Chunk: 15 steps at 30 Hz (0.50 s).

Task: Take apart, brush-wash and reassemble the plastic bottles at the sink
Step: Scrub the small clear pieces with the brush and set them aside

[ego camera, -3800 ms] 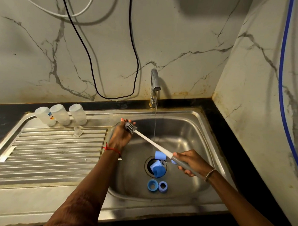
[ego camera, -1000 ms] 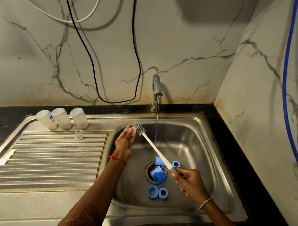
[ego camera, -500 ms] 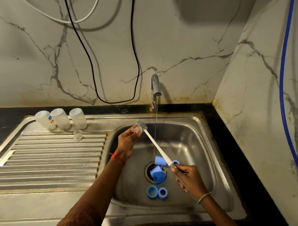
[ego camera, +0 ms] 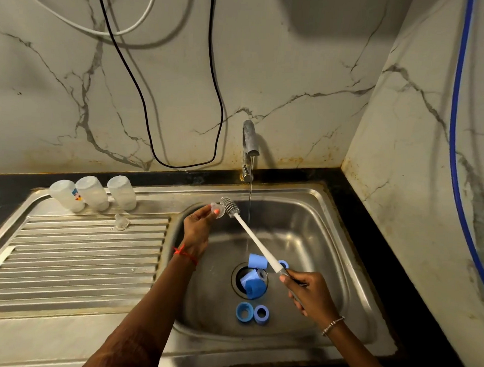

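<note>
My left hand (ego camera: 199, 223) pinches a small clear silicone teat (ego camera: 218, 211) at the sink basin's back left rim. My right hand (ego camera: 309, 293) grips the handle of a white bottle brush (ego camera: 253, 236). Its grey bristle head touches the teat. Three clear plastic bottles (ego camera: 92, 193) stand upside down at the back of the drainboard. A second clear teat (ego camera: 120, 222) lies in front of them. Several blue caps and rings (ego camera: 254, 283) lie around the drain in the steel sink (ego camera: 324, 242).
The tap (ego camera: 249, 142) runs a thin stream of water into the basin, just right of the brush head. The ribbed drainboard (ego camera: 79, 254) stretches to the left. Black and white cables hang on the marble wall, and a blue hose (ego camera: 456, 137) runs down the right wall.
The bottle held 3.8 s ago is gone from my left hand, which now pinches a clear teat. Over the last second both hands rose a little, brush head against the teat.
</note>
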{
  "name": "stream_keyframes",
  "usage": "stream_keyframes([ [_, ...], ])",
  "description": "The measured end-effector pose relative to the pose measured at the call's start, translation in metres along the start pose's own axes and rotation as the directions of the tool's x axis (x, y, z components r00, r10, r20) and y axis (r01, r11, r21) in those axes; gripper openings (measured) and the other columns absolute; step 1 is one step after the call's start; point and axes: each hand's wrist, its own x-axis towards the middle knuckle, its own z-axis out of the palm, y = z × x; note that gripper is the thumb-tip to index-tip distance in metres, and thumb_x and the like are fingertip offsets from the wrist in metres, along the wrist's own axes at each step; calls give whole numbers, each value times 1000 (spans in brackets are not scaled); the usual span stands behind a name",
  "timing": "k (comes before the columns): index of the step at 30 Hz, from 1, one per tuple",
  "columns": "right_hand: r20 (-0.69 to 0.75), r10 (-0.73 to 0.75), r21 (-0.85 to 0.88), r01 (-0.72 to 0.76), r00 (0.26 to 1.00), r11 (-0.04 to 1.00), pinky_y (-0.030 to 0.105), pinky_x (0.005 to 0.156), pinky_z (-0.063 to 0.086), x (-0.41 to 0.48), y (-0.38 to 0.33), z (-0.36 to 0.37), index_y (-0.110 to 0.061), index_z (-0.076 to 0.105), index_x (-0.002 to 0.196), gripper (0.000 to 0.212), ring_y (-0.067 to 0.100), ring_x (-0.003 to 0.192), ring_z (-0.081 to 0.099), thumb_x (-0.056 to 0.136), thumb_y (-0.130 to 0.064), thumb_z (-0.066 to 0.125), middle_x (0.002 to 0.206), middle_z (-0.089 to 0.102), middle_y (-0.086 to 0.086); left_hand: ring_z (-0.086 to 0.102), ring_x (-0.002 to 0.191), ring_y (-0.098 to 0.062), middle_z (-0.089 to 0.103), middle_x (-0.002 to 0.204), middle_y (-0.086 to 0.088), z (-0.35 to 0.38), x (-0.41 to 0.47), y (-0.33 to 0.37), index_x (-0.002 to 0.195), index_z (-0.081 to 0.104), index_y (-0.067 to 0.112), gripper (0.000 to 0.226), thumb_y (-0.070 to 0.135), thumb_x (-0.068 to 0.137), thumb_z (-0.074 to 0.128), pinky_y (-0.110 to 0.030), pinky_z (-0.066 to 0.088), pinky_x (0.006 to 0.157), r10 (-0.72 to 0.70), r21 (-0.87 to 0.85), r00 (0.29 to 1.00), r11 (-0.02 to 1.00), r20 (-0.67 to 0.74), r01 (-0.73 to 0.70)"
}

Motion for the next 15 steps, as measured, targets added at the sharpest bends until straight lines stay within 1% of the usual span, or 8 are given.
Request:
stream_keyframes([
  [2, 6, 4, -5, -4, 1000, 1000, 17, 33, 27, -2, 3, -4, -15, 72, 88, 10, 8, 32, 34, 86, -9, 64, 47, 45, 8, 57, 114, -34, 62, 115, -21, -2, 1, 6, 122, 56, -4, 34, 5, 90, 57, -47, 44, 102, -28, -31, 1000, 999, -14, 27],
  [3, 7, 0, -11, 0, 1000, 1000, 18, 33, 27, -3, 3, -5, -16, 72, 89, 11, 8, 32, 34, 86, -9, 64, 47, 45, 8, 57, 114, -32, 62, 114, -17, -3, 2, 7, 126, 54, -4, 35, 5, 92, 54, -42, 46, 101, -35, -40, 999, 999, -20, 34],
  [4, 5, -3, -17, 3, 1000, 1000, 18, 34, 27, -3, 4, -5, -16, 72, 89, 11, 8, 32, 33, 86, -8, 65, 46, 45, 8, 57, 113, -30, 62, 113, -15, -4, 1, 7, 127, 53, -3, 36, 5, 92, 53, -38, 48, 99, -35, -41, 999, 999, -20, 34],
  [5, 1, -6, -19, 6, 1000, 1000, 17, 34, 27, -3, 4, -5, -14, 72, 89, 10, 8, 32, 33, 86, -8, 65, 46, 44, 8, 58, 111, -29, 62, 113, -15, -4, 1, 6, 127, 53, -2, 36, 6, 92, 55, -37, 48, 97, -37, -36, 999, 999, -25, 36],
  [8, -19, -11, -20, 10, 1000, 1000, 17, 35, 28, -1, 3, -2, -1, 72, 87, 11, 7, 32, 34, 85, -8, 65, 46, 44, 8, 57, 116, -35, 62, 119, -22, -6, 1, -5, 122, 59, -1, 40, 11, 83, 65, -51, 42, 103, -86, -101, 996, 991, -29, 83],
  [11, -40, -39, -56, 37, 998, 998, 17, 38, 28, 4, 2, 0, 6, 71, 84, 16, 6, 34, 34, 85, -10, 65, 45, 44, 7, 56, 118, -34, 63, 117, -21, -7, 3, -13, 112, 62, 2, 29, 9, 84, 63, -50, 38, 107, -137, -163, 989, 978, -51, 128],
  [13, -53, -53, -76, 49, 997, 996, 17, 39, 28, 6, 3, 0, 12, 68, 84, 22, 6, 34, 33, 86, -11, 65, 44, 43, 5, 55, 120, -32, 63, 116, -17, -6, 3, -13, 112, 62, 3, 25, 7, 88, 59, -49, 37, 108, -150, -165, 988, 976, -21, 144],
  [15, -56, -54, -80, 49, 997, 996, 17, 39, 28, 7, 3, 1, 14, 66, 84, 25, 5, 34, 33, 86, -11, 65, 43, 43, 4, 52, 123, -32, 62, 118, -16, -6, 3, -11, 117, 59, 3, 27, 7, 91, 54, -48, 35, 110, -135, -164, 991, 977, 26, 137],
])
